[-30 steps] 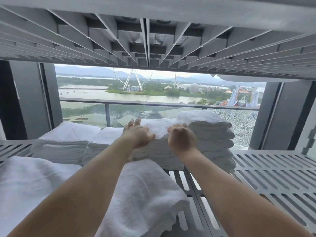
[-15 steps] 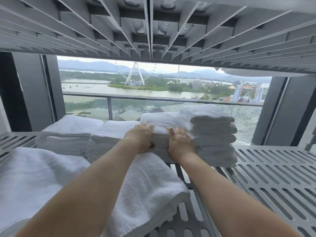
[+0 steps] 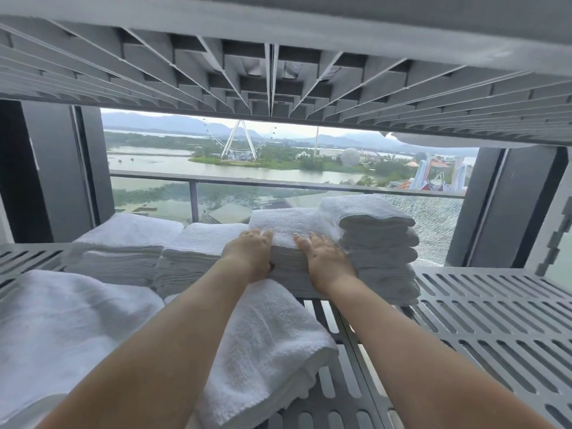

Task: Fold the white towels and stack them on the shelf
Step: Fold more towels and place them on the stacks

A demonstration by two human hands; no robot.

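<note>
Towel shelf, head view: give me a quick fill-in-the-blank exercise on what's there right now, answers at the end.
1. Both hands, the left hand and the right hand, press on the same ____ of folded towels.
2. The tallest stack stands directly to the ____ of that one.
3. The shelf is grey with rows of ____ cut through it.
4. Through the window a big ____ wheel stands across the water.

Missing words: stack; right; slots; Ferris
</note>
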